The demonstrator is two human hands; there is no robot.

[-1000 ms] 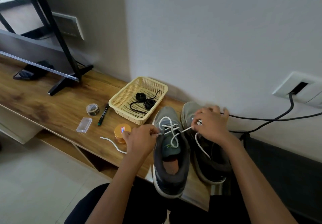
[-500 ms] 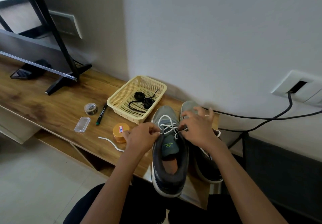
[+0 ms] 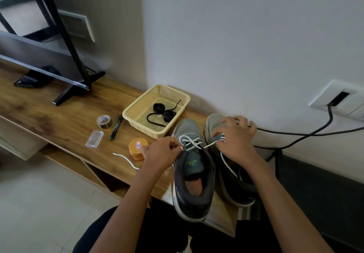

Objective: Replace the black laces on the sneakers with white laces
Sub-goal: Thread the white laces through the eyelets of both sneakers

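Left hand (image 3: 163, 152) pinches one white lace (image 3: 192, 144) end and right hand (image 3: 236, 140) pinches the other. Held apart over left sneaker (image 3: 194, 205), likely to snug the crossings. Removed black laces (image 3: 157, 115) parked in far basket (image 3: 141, 127).

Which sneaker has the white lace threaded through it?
The sneaker beside the yellow basket: white lace crosses above its tongue. The other sneaker shows none threaded.
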